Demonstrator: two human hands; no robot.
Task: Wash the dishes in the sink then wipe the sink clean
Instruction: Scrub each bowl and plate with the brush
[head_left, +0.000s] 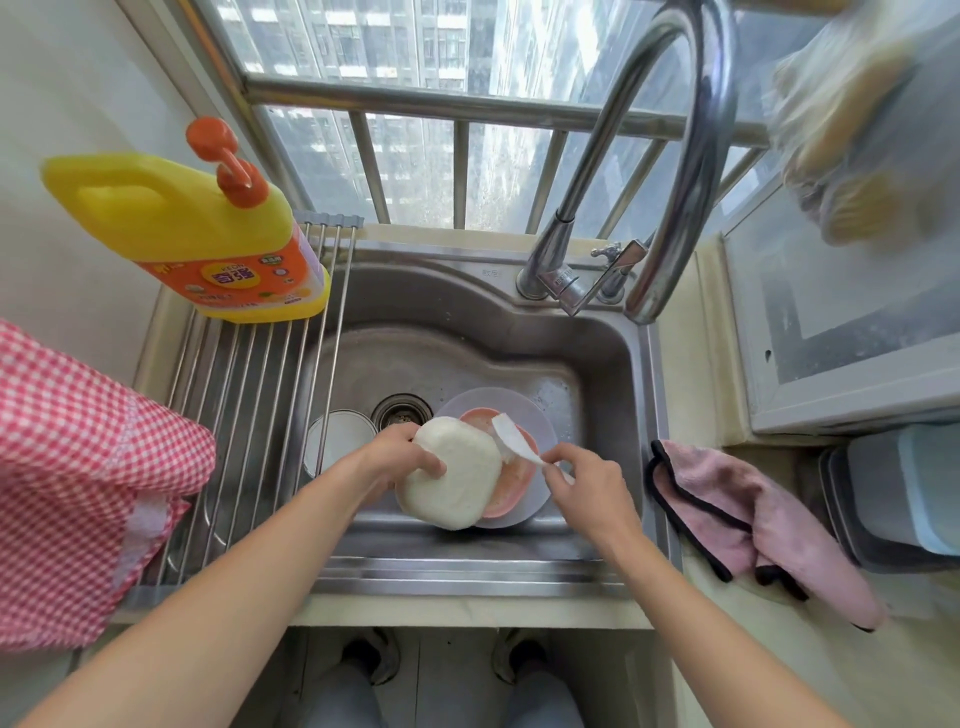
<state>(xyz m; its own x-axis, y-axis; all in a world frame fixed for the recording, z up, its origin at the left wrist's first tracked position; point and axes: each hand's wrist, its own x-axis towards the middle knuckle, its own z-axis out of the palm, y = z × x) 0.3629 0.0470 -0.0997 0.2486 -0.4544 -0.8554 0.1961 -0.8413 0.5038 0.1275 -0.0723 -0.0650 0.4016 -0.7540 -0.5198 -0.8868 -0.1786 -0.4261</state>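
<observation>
Over the steel sink (597, 364), my left hand (400, 454) grips a cream, rounded-square dish (452, 480) by its left edge, holding it bottom-up. My right hand (584, 480) pinches the handle of a white spoon (511, 439), whose bowl points up and left beside the dish. Below them a pink bowl (511, 486) sits on a pale lilac plate (530, 410) on the sink floor. A white cup or bowl (340, 436) stands at the sink's left, partly under the rack rods. The drain (401, 410) lies just behind my left hand.
A roll-up rod rack (244, 374) covers the sink's left side, carrying a yellow detergent bottle (197, 228) with an orange pump. A red checked cloth (78, 467) hangs at left. A pink cloth (748, 525) lies on the right counter. The curved faucet (675, 171) arches overhead.
</observation>
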